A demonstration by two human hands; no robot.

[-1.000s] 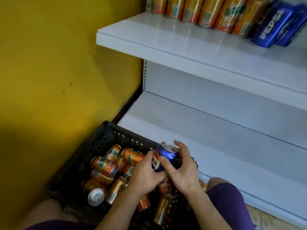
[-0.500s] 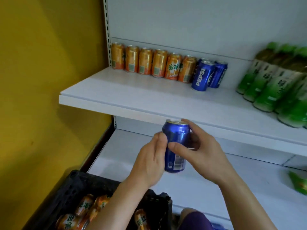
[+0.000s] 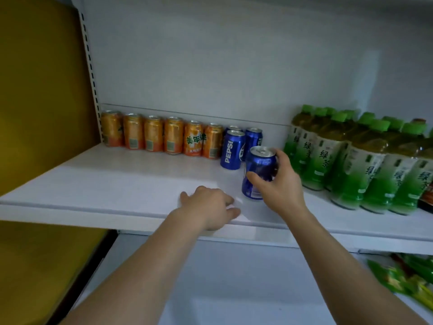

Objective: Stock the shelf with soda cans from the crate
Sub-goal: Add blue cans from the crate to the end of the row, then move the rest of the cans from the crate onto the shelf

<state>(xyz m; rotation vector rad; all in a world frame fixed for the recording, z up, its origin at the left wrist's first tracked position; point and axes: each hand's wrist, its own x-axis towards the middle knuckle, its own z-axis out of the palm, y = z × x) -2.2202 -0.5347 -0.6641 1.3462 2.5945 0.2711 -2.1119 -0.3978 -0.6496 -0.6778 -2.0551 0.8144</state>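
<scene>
Glossy metal on the blue can (image 3: 259, 171), silver lid catching light. The white shelf (image 3: 117, 184) looks smooth, faintly sheened. At right, the green bottles (image 3: 351, 165) are shiny clear plastic.

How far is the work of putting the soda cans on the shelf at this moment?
Done: six orange cans and three blue cans stand at the back of the shelf. In hand: the right hand grips another blue can, upright; the left hand rests empty. Left: the crate is out of view, so cannot tell.
</scene>
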